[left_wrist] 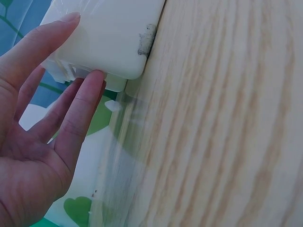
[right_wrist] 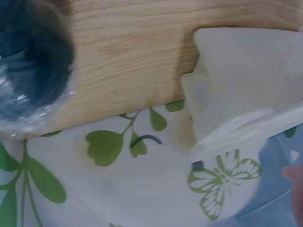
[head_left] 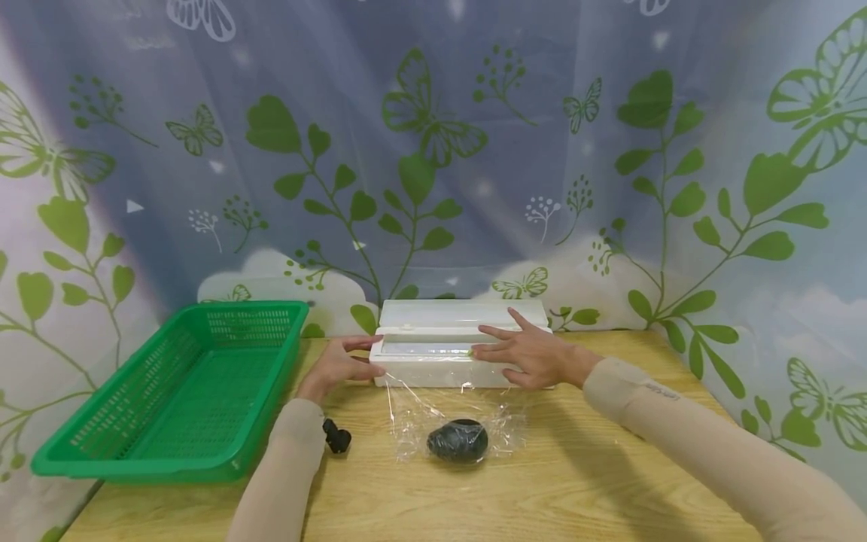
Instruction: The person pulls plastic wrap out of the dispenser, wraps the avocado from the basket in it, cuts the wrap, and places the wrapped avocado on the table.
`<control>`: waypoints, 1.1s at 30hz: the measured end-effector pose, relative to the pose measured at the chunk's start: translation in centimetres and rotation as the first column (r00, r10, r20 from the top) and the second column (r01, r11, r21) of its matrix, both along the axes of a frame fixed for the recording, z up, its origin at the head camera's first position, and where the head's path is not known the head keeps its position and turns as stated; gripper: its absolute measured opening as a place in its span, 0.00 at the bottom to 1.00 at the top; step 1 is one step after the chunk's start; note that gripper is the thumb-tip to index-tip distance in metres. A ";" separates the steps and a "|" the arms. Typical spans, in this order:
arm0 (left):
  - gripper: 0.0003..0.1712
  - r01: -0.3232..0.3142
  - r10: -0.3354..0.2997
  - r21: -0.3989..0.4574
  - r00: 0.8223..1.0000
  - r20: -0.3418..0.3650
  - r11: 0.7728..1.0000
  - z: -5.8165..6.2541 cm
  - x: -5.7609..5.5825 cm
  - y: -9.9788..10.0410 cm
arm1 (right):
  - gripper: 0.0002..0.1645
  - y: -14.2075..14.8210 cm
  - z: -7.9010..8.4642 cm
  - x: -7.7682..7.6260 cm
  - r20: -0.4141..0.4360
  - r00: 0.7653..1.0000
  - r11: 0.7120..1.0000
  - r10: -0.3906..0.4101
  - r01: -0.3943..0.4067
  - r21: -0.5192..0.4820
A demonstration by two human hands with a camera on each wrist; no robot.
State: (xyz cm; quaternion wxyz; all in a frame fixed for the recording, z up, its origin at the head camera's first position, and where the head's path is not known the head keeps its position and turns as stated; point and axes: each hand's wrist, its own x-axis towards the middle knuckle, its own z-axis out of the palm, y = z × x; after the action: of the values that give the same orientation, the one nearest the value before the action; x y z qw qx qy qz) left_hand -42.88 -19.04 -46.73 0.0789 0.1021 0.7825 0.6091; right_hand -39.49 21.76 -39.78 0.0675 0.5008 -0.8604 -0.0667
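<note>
A white cling film dispenser (head_left: 433,374) stands on the table, its lid (head_left: 440,312) raised at the back. Clear cling film (head_left: 406,421) runs from its front edge down over a dark, rounded, avocado-like object (head_left: 457,441), also large in the right wrist view. My left hand (head_left: 336,367) holds the dispenser's left end, thumb at the front and fingers farther back; the left wrist view shows them astride the end. My right hand (head_left: 531,352) lies over the dispenser's right half, fingers spread, with fingertips at a small yellow-green spot on the front edge. The right wrist view barely shows this hand.
On the left stands a green perforated plastic basket (head_left: 196,399). A small black object (head_left: 336,436) lies beside my left forearm. The wooden table (head_left: 542,489) ends at a printed curtain (head_left: 474,188) with leaves and butterflies, close behind the dispenser.
</note>
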 end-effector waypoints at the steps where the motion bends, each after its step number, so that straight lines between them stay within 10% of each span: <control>1: 0.42 0.003 -0.003 -0.004 1.000 -0.003 1.000 0.0 0.0 0.0 | 0.35 0.3 0.0 0.0 -0.005 1.000 1.000 -0.002 0.002 0.000; 33: 0.41 0.014 -0.014 0.006 1.000 0.012 1.000 0.1 0.1 -0.1 | 0.36 6.5 -0.3 1.0 -0.145 0.988 0.998 0.050 -0.054 -0.018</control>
State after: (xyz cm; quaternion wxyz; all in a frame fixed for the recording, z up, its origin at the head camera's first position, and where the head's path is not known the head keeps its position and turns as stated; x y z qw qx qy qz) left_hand -42.82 -19.15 -46.60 0.0879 0.1042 0.7793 0.6116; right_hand -38.49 28.30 -40.03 0.1370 0.5162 -0.8405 -0.0916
